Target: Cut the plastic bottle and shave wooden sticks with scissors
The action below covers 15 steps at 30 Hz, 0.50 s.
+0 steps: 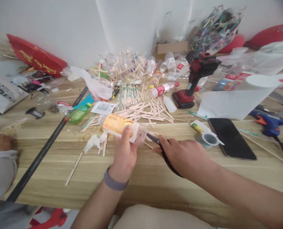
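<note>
My left hand (125, 149) is wrapped round a clear plastic bottle (119, 126) with a yellow and white label, its thumb lying over the label. The bottle is tilted above the table, with one end toward my right hand. A pair of black-handled scissors (165, 156) is in my right hand (183, 156), the fingers closed on the handles. Their blades reach the right end of the bottle; how far they go into the plastic I cannot make out. Below the bottle lie crumpled white tissue (93, 143) and several wooden craft sticks (73, 170).
Behind my hands is a heap of craft sticks (153, 109) and bottles. A cordless drill (191, 76) stands at the back right, near a phone (231, 138), a tape roll (208, 140) and a glue gun (266, 122). Another person's arm (3, 165) rests at left.
</note>
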Motion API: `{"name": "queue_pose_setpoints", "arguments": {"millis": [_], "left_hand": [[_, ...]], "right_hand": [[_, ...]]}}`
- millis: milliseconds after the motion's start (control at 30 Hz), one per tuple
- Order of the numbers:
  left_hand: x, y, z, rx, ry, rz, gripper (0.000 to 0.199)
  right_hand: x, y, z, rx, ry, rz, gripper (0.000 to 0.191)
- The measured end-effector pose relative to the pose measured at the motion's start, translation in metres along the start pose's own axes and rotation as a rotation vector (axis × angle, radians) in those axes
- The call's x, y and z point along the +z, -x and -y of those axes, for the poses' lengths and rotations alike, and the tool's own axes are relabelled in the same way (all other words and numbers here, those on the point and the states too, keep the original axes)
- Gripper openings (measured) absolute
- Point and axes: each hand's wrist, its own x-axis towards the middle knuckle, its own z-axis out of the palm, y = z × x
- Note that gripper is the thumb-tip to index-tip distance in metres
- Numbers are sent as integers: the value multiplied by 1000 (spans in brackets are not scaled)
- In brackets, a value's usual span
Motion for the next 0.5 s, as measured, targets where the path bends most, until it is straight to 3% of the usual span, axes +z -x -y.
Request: {"name": "queue_pose_setpoints", "arguments": {"millis": [67, 133, 267, 333, 367, 433, 500], "left_hand": [[-3, 2, 6, 17, -3, -8, 24], [-7, 2, 9, 2, 22, -9, 25], [-13, 0, 6, -62, 58, 19, 23], [-13, -2, 3, -114, 59, 68, 27], [-12, -2, 2, -138, 59, 96, 30], [-10, -3, 1, -153, 69, 119, 33], [-9, -2, 4, -101, 60, 72, 32]], "right_hand": [[-1, -2, -6, -13, 123, -33, 37], [6, -3, -10, -61, -51, 16, 40], [42, -1, -11, -134, -920, 331, 86], [59, 2, -7, -223, -1358, 485, 97], [64, 3, -6, -216, -1402, 450, 100], [64, 4, -6, -161, -1173, 310, 101], [52, 4, -10, -108, -966, 194, 79]]}}
